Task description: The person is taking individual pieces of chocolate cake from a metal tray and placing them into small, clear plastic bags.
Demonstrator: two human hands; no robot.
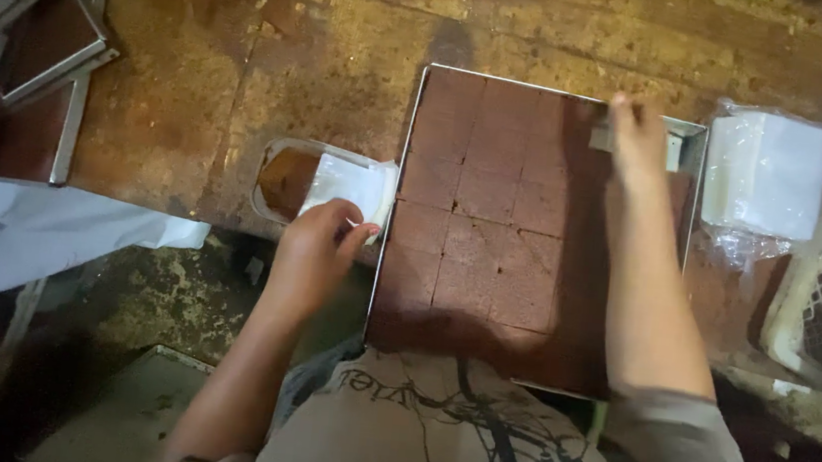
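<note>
Over the cake tray [408,160], left hand [314,252] pinches wrapper [350,187]; right hand [638,137] seemingly grips scraper [601,137]

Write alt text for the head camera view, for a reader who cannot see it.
Seen from above, a metal tray of brown cake cut into squares sits on a worn brown surface. The person's right hand reaches to its far corner, while the left hand pinches a white sheet over a small clear container. A bagged white stack lies right.

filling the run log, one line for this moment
left hand: holds white paper wrapper | right hand: at far corner of metal tray | brown cut cake slab: in tray
</note>
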